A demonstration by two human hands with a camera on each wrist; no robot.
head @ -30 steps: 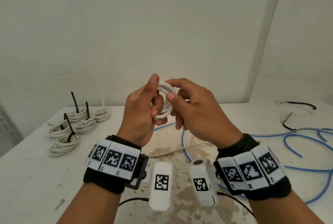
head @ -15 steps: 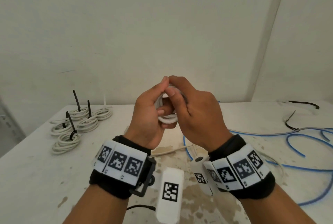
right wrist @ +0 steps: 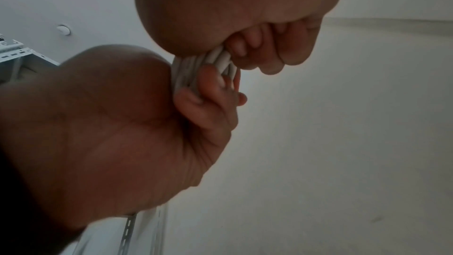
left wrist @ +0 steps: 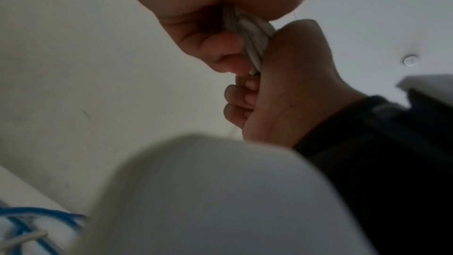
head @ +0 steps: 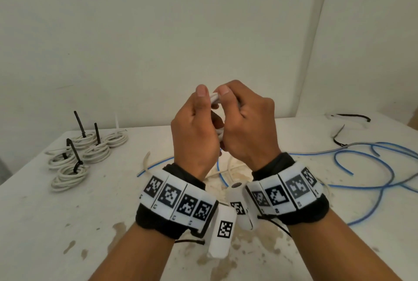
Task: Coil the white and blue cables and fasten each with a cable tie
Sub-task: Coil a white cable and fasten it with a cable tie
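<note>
A small coil of white cable (head: 214,98) is held up above the table between both hands, mostly hidden by them. My left hand (head: 199,122) grips its left side, thumb up beside the strands. My right hand (head: 242,120) curls round the right side, thumb tip pressed on the top of the coil. In the left wrist view the white strands (left wrist: 255,46) run between the curled fingers. The right wrist view shows several parallel white strands (right wrist: 208,65) pinched by both hands. Loose blue cable (head: 373,167) sprawls over the right of the table. No cable tie shows on the held coil.
Several tied white coils (head: 74,160) with black ties sticking up sit at the table's (head: 45,213) left rear. A loose white cable (head: 149,163) and a blue strand lie under my hands. Black cable ties (head: 352,118) lie at the far right. A wall stands close behind.
Both hands have closed together over the white coil and risen a little. The coil, plainly visible one second ago, is now mostly covered; my right thumb has come onto its top.
</note>
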